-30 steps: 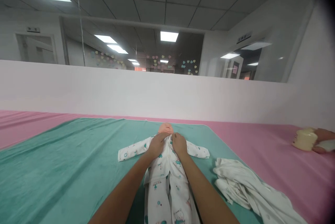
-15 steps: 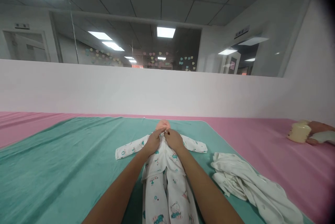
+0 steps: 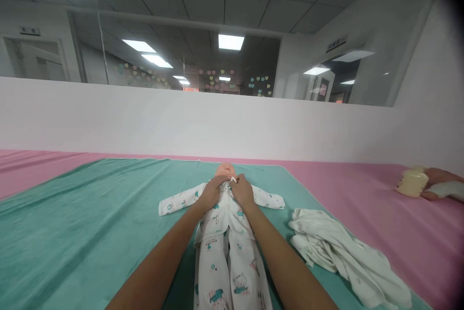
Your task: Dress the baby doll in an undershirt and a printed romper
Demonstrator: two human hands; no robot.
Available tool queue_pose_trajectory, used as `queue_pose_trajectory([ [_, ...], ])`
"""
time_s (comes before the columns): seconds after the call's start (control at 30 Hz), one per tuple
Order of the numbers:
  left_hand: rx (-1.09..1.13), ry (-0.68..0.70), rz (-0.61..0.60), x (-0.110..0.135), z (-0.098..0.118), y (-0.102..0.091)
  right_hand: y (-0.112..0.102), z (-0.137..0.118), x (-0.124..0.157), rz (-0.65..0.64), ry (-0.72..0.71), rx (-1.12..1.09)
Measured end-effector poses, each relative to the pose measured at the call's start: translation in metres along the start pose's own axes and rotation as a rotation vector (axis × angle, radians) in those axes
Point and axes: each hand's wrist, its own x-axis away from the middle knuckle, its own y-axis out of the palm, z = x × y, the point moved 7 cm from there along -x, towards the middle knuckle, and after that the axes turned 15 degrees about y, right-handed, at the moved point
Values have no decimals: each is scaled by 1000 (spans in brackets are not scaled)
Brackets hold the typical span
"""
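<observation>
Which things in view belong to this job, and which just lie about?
In use:
left hand
right hand
white fabric top with teal prints, under both hands
white printed fabric trousers
pinkish doll's head
green cloth sheet underneath

Seemingly not part of it:
crumpled white fabric, right
pale yellow rounded object, far right

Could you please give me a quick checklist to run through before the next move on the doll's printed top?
1. Left hand and right hand both at the neckline of the printed top: ok.
2. Doll's head in view beyond the hands: ok.
3. Both sleeves spread outward: ok.
4. Neckline fastened: cannot tell; the fingers cover much of it.
5. White cloth bundle apart from the doll's clothes: ok.
6. Green sheet smooth: not ok, creases show at the left.
</observation>
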Motion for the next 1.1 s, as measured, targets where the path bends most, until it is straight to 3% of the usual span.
queue_pose_trajectory([
  [0.17, -132, 3, 40, 11, 11, 0, -8, -7, 39, 114, -131, 87],
  [0.33, -52, -36, 20, 33, 22, -2, -10, -11, 73, 128, -340, 232],
  [0.57, 14, -26, 18, 40, 32, -7, -13, -10, 70, 102, -339, 239],
  [0.77, -17, -6, -14, 38, 36, -7, -15, -6, 68, 76, -371, 120],
  [1.0, -32, 1, -19, 39, 40, -9, -15, 0, 59, -232, -501, -168],
  [1.1, -33, -32, -13, 38, 39, -9, -18, 2, 54, -244, -509, -262],
])
